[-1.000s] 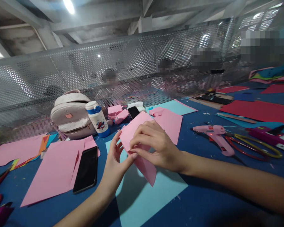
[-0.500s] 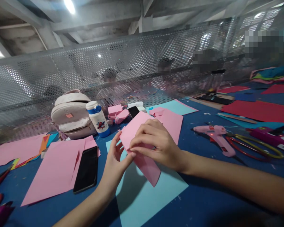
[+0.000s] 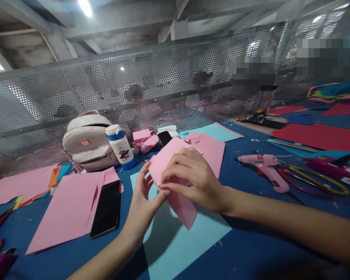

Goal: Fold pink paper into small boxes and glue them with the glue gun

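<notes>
A folded piece of pink paper [image 3: 183, 212] is held up between my two hands over a light blue sheet [image 3: 189, 245]. My left hand [image 3: 147, 190] grips its left edge, with the thumb in front and the fingers partly hidden behind. My right hand [image 3: 194, 177] lies across the front, its fingertips pinched together at the lower left edge, close to the left thumb. Some of the paper is covered by the right hand. Behind it lies another pink sheet [image 3: 217, 149] on the blue table.
On the left are a black phone [image 3: 106, 208], a large pink sheet [image 3: 64, 210], a backpack [image 3: 89, 142] and a bottle [image 3: 121, 147]. To the right lie a pink glue gun [image 3: 265, 167], scissors [image 3: 317, 181] and red sheets [image 3: 323, 138]. A perforated metal screen [image 3: 105, 85] stands behind.
Both hands have shifted very slightly to the right along with the pink paper. Their grip looks the same.
</notes>
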The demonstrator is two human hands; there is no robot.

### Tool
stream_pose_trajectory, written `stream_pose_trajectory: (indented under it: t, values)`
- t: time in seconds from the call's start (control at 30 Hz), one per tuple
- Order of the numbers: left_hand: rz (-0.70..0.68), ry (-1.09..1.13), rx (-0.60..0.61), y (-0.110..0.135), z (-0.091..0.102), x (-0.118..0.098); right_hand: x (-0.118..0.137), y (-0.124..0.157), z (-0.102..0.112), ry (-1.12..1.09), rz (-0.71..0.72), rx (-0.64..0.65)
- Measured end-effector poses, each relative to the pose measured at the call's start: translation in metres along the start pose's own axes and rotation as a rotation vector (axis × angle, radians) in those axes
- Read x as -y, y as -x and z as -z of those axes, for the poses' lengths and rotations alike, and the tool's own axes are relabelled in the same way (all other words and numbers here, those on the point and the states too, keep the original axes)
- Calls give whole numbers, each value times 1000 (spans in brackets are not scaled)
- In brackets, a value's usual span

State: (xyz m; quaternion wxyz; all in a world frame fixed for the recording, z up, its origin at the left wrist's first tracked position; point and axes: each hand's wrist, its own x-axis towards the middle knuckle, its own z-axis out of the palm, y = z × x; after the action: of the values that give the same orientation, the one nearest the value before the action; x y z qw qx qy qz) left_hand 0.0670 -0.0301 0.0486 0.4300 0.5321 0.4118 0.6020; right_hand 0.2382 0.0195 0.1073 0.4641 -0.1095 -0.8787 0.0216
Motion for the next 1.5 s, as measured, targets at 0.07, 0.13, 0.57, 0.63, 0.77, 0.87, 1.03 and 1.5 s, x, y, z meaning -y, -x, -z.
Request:
stream_pose_trajectory:
  t: [0.07, 0.13, 0.57, 0.63, 0.77, 0.87, 1.03, 1.5]
  values:
    - [-3, -5, -1, 0, 0, 0, 1, 0, 1, -2, -4, -4]
    - [-5, -9, -5, 0, -1, -1, 1, 0, 1, 3, -3, -5]
    - [1, -9, 3, 1, 1, 1, 2, 0, 1, 33, 4, 5]
    - [-3, -8, -15, 1, 0, 1, 4, -2, 3, 32, -7, 15]
    - [-30, -12, -35, 1, -3, 1, 7, -4, 5, 21, -40, 40]
    - [-33, -28, -26, 1, -4, 1, 9, -4, 5, 18, -57, 49]
    - [-19, -33, -6, 2, -3, -1, 8, -5, 3, -47, -59, 64]
    - [-6, -24, -27, 2, -4, -6, 5, -4, 1, -97, -57, 69]
